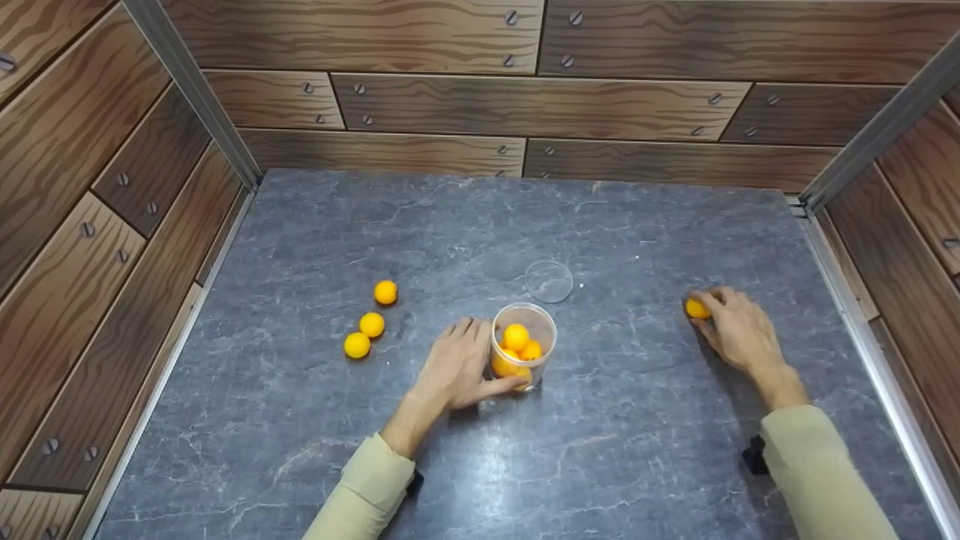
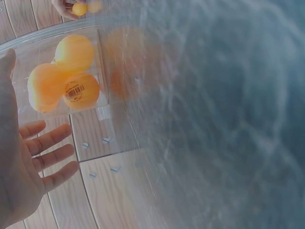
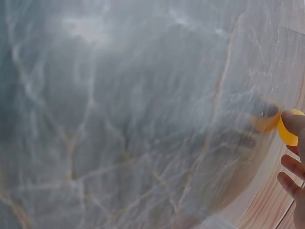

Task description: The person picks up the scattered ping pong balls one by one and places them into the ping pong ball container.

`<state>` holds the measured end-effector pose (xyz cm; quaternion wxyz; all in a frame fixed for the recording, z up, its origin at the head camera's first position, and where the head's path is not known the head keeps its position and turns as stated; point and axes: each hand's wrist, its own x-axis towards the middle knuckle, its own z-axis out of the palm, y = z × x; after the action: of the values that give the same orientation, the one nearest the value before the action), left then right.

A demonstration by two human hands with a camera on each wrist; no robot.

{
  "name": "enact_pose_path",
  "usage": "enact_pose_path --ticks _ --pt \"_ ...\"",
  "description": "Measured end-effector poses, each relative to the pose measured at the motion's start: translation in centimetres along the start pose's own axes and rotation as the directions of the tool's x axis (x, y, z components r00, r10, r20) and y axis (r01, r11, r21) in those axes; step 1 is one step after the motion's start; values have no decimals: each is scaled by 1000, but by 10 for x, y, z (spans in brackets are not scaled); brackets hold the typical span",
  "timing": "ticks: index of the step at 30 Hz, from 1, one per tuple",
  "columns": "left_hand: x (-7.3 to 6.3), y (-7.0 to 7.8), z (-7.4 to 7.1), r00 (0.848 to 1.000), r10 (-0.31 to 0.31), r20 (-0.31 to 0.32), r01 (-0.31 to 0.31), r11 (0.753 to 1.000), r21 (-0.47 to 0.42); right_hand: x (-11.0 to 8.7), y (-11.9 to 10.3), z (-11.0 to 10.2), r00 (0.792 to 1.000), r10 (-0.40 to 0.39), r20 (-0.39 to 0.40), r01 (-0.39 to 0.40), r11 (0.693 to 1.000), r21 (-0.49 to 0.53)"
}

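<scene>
My left hand (image 1: 455,365) stands at the left side of a clear plastic cup (image 1: 553,334), its thumb across the front. In the left wrist view, the fingers (image 2: 55,157) spread loosely beside the cup. Inside it are several orange ping-pong balls (image 1: 516,337); printing shows on one ball (image 2: 82,91). Over on the right, my right hand (image 1: 742,330) pinches another orange ping-pong ball (image 1: 697,308) between thumb and fingers, right at the tabletop. The remaining fingers (image 3: 290,183) of that hand hang loosely curled in the right wrist view.
Three orange balls lie left of the cup: a far ball (image 1: 385,292), a middle ball (image 1: 371,325) and a near ball (image 1: 357,345). A clear round lid (image 1: 549,282) lies behind the cup. Wood-patterned walls (image 1: 540,105) enclose the grey marbled table (image 1: 615,450) at back and sides.
</scene>
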<state>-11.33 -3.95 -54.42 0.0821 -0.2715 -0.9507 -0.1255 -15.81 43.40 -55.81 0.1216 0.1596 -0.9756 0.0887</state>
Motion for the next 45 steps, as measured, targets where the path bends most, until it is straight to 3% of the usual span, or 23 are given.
enact_pose_path --ticks 14,35,45 --pt "0 1 -1 1000 -13 20 13 1000 -12 4 -8 -5 1000 -4 10 4 1000 4" --pt "0 1 -3 999 -17 39 17 1000 -6 16 -30 -13 990 -108 -91 109 994 15" --pt "1 1 -4 1000 -7 18 6 1000 7 21 -44 -17 982 -134 -131 137 990 17"
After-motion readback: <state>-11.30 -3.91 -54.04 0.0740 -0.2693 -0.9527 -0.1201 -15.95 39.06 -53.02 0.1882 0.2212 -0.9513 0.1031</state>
